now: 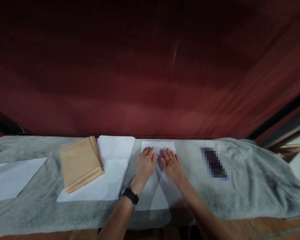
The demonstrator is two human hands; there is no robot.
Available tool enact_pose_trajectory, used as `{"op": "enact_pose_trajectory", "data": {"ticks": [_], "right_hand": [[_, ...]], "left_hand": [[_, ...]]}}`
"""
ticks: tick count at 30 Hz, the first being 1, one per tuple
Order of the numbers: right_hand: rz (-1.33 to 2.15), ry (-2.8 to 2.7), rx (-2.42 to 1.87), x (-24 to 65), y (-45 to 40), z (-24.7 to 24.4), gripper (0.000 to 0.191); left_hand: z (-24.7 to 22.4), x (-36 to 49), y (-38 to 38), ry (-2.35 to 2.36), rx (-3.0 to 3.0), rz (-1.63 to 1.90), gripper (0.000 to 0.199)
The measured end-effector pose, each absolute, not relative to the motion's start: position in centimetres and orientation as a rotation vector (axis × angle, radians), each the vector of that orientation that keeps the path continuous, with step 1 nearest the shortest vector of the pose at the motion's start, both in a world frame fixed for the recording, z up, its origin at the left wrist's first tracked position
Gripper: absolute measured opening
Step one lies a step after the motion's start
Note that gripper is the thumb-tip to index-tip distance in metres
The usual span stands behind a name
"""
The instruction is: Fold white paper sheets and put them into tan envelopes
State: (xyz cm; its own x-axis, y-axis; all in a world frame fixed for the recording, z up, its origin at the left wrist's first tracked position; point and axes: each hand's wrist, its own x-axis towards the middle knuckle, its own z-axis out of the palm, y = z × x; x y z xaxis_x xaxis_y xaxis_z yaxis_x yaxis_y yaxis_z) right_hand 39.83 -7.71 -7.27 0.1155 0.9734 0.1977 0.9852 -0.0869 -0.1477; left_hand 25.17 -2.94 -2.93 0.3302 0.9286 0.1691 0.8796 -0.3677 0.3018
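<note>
A white sheet of paper (157, 196) lies lengthwise in front of me on the grey cloth. My left hand (146, 163) rests palm down on its upper left part, fingers stretched forward, with a black watch (130, 196) on the wrist. On the upper right part of the same sheet lies my right hand (172, 165), flat, its fingers slightly spread. The thumbs point toward each other with a small gap between them. Neither hand grips anything. Both hands and their shadows hide part of the paper.
Left of the sheet, brown envelopes (80, 163) lie stacked on white papers (112, 180). Another white sheet (12, 180) sits at the far left. A blurred-out dark rectangular object (215, 164) lies to the right. The grey cloth (250, 180) is wrinkled; a dark red wall-like surface (150, 83) rises behind.
</note>
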Motion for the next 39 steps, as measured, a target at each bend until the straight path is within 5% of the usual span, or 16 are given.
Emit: {"op": "enact_pose_trajectory", "data": {"ticks": [15,25,33,39], "right_hand": [[0.029,-1.986,-2.122,39.0,-3.5,-7.5,0.051],[-0.233,-1.808,-2.158,42.3,-2.6,-9.4,0.052],[-0.158,-1.684,-2.158,41.8,-5.4,-8.9,0.056],[-0.113,-1.925,-1.838,38.6,-11.0,-8.8,0.054]], "left_hand": [[-5.8,26.4,0.4,1.576,2.555,0.262,0.053],[-8.0,24.7,0.8,1.748,2.661,0.303,0.062],[-8.4,23.9,-0.2,1.799,2.632,0.519,0.058],[-7.9,25.4,-5.5,1.411,2.728,0.588,0.055]]}}
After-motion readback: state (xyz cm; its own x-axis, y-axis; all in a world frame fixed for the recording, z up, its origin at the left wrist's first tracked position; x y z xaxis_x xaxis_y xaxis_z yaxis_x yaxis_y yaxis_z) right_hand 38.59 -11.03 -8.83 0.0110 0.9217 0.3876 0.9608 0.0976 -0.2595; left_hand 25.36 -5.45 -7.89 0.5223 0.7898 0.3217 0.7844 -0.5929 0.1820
